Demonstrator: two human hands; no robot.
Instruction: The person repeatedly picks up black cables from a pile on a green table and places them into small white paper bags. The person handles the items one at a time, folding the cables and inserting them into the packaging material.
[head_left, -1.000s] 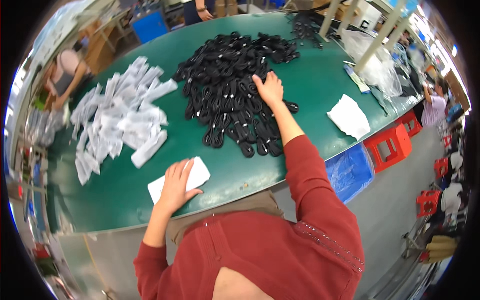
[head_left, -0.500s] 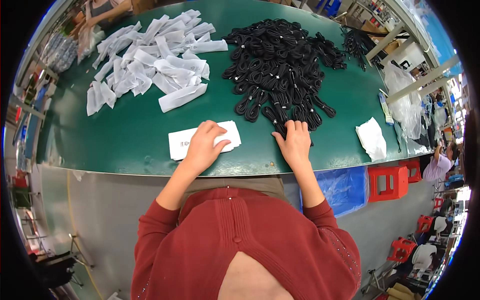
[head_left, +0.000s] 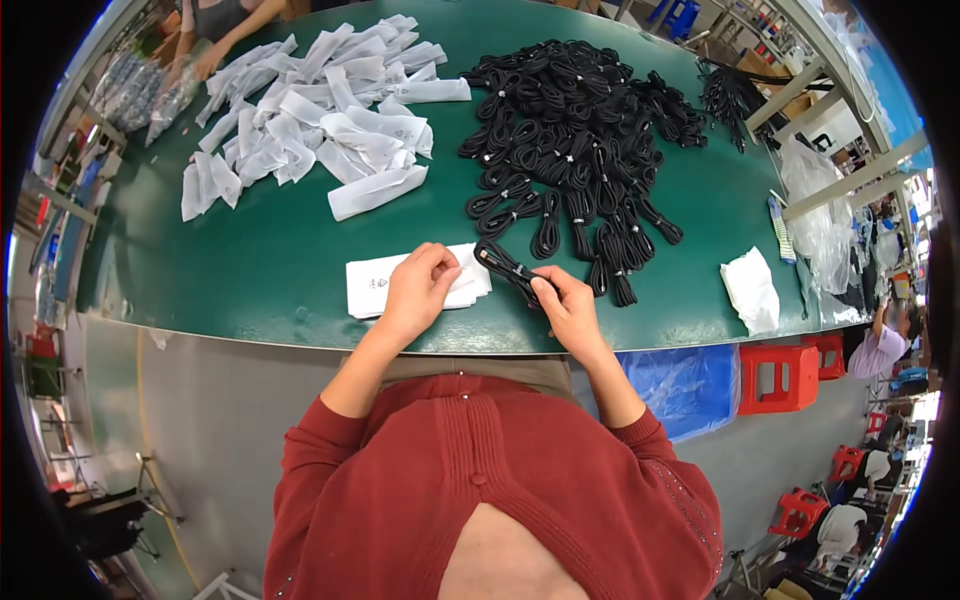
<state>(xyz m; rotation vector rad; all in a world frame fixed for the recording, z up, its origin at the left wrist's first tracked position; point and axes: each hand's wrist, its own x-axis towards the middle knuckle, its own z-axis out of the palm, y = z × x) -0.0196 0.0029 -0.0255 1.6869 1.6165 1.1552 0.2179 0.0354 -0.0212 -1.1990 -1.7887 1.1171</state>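
A flat stack of white bags (head_left: 367, 290) lies near the front edge of the green table. Over its right part, my left hand (head_left: 418, 292) has thumb and fingers pinched together at the open end of the top bag, which looks slightly lifted. My right hand (head_left: 568, 312) grips a coiled black cable (head_left: 507, 268), bound in the middle, its far end pointing toward the stack. Beyond that hand spreads a large heap of similar coiled cables (head_left: 570, 130). To the far left, a pile of filled white bags (head_left: 375, 150) covers part of the table.
On the right of the green table (head_left: 300, 320) lie a crumpled white bag (head_left: 750, 290) and a striped tube-like item (head_left: 781, 232). A blue bin (head_left: 680, 390) and a red stool (head_left: 778, 380) stand below the front edge. Across the table, a co-worker's hand (head_left: 212, 60) handles clear plastic.
My right hand has picked a coiled cable off the heap's near edge and brought it left toward the bags. My left hand's fingers have drawn together at the top bag's end.
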